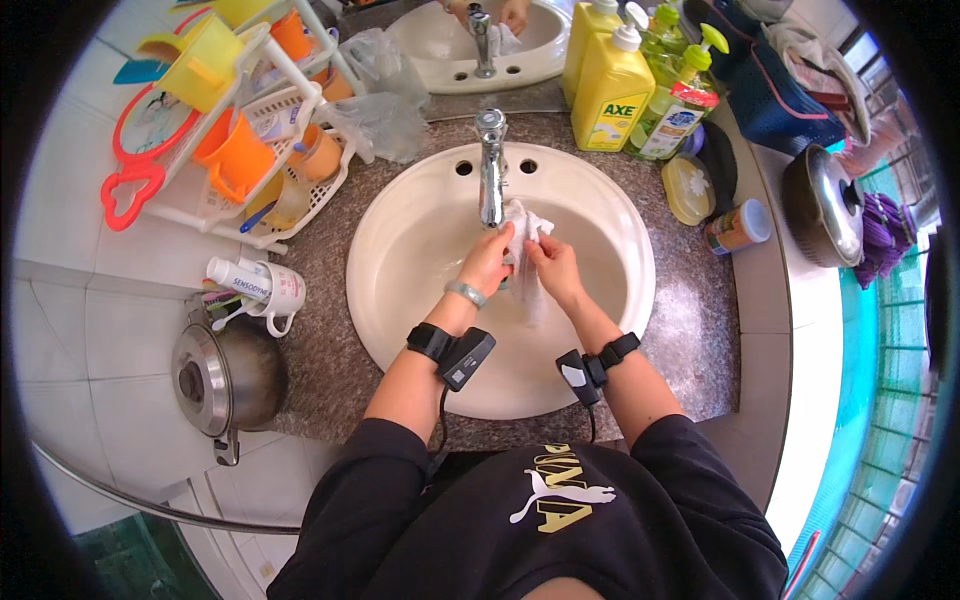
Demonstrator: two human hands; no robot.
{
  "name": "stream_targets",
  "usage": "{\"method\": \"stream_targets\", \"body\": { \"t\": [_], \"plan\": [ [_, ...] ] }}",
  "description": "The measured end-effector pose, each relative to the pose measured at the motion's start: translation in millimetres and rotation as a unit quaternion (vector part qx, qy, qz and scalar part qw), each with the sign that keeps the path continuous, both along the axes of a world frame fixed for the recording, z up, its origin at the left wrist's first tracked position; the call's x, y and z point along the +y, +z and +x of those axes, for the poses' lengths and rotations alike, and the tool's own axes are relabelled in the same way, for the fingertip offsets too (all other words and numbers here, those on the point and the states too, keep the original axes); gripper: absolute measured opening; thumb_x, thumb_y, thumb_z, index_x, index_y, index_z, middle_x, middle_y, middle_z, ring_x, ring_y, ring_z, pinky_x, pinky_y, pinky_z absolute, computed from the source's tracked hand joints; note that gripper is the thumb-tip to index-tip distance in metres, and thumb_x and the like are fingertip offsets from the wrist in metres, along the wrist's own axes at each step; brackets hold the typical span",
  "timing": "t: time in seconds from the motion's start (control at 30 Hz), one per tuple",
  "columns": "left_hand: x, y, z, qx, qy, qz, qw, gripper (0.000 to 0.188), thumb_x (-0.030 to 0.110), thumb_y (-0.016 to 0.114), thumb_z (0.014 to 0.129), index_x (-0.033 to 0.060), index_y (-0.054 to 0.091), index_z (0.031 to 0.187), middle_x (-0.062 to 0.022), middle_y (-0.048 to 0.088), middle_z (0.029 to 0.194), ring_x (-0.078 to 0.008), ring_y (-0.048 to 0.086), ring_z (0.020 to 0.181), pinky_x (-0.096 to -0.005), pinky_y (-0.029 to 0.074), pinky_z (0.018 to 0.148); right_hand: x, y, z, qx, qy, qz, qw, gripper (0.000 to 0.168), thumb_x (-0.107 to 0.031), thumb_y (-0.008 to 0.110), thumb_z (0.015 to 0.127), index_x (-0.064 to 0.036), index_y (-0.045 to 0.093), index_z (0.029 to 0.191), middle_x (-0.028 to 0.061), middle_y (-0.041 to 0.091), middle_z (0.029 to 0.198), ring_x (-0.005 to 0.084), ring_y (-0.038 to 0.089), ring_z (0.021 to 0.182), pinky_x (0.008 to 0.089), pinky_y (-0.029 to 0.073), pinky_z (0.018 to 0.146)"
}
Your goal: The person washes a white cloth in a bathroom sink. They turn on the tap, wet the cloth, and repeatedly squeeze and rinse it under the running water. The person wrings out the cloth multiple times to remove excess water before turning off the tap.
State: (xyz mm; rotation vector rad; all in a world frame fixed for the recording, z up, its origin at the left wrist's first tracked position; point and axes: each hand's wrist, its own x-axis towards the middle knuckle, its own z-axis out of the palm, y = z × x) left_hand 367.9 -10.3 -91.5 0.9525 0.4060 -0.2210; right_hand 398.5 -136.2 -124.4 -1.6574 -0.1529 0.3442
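Over the basin of a cream oval sink [405, 300], my two hands grip a wet white cloth [523, 225]. My left hand [484, 264] pinches its left side, close below the spout of the chrome faucet [491, 165]. On the cloth's right side, the thumb and fingers of my right hand [553, 266] are closed. A thin part of the cloth hangs down between the hands toward the basin floor. Whether water is running is hard to make out. Both forearms wear black straps with small devices, and a bangle [466, 293] circles my left wrist.
Yellow AXE bottles [613, 97] and green pump bottles [675, 112] stand behind the sink at right, near a soap box [688, 189] and a lidded jar [739, 226]. At left are a white rack [300, 97] with cups, a toothbrush mug [283, 292] and a metal pot [232, 371].
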Motion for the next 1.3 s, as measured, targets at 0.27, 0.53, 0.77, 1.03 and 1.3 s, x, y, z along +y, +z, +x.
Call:
{"method": "stream_targets", "body": {
  "t": [0.27, 0.53, 0.77, 1.03, 1.3],
  "plan": [
    [72, -39, -43, 0.050, 0.099, 0.040, 0.993, 0.044, 0.028, 0.050, 0.082, -0.0025, 0.043, 0.112, -0.0141, 0.050, 0.110, -0.0226, 0.046, 0.105, -0.0344, 0.038, 0.086, 24, 39, 10, 0.214, 0.017, 0.224, 0.951, 0.018, -0.014, 0.043, 0.085, -0.001, 0.052, 0.094, 0.0021, 0.054, 0.082, 0.0103, 0.051, 0.073, 0.0226, 0.042, 0.065],
    [37, -46, -45, 0.129, 0.077, 0.127, 0.980, 0.052, 0.007, 0.049, 0.078, -0.0047, 0.026, 0.123, -0.0188, 0.051, 0.102, -0.0225, 0.055, 0.086, -0.0312, 0.046, 0.071, 48, 54, 10, 0.305, 0.132, 0.307, 0.891, 0.019, -0.005, 0.044, 0.081, -0.005, 0.048, 0.100, 0.0041, 0.053, 0.082, 0.0133, 0.052, 0.072, 0.0261, 0.044, 0.065],
    [49, -45, -32, 0.112, -0.127, 0.434, 0.885, 0.042, 0.008, 0.052, 0.072, -0.0005, 0.045, 0.112, -0.0130, 0.054, 0.095, -0.0208, 0.056, 0.077, -0.0307, 0.046, 0.065, -5, 79, 39, 0.176, 0.042, 0.191, 0.965, 0.031, -0.007, 0.051, 0.079, -0.007, 0.044, 0.110, 0.0037, 0.053, 0.078, 0.0120, 0.051, 0.068, 0.0251, 0.042, 0.058],
    [85, -26, -32, 0.050, 0.214, 0.039, 0.975, 0.020, 0.009, 0.042, 0.070, 0.0026, 0.053, 0.086, -0.0084, 0.055, 0.082, -0.0209, 0.054, 0.075, -0.0341, 0.045, 0.066, -33, 53, 39, -0.286, 0.297, -0.323, 0.852, 0.044, -0.024, 0.072, 0.061, -0.011, 0.055, 0.099, 0.0135, 0.051, 0.094, 0.0244, 0.054, 0.073, 0.0313, 0.044, 0.068],
    [91, -60, -55, 0.156, 0.257, 0.059, 0.952, 0.031, 0.022, 0.046, 0.079, 0.0044, 0.045, 0.105, -0.0136, 0.054, 0.095, -0.0271, 0.052, 0.091, -0.0435, 0.041, 0.080, 27, 14, 29, 0.221, 0.131, 0.110, 0.960, 0.024, -0.021, 0.054, 0.073, -0.003, 0.056, 0.089, 0.0086, 0.051, 0.092, 0.0206, 0.050, 0.086, 0.0311, 0.042, 0.073]
  ]
}}
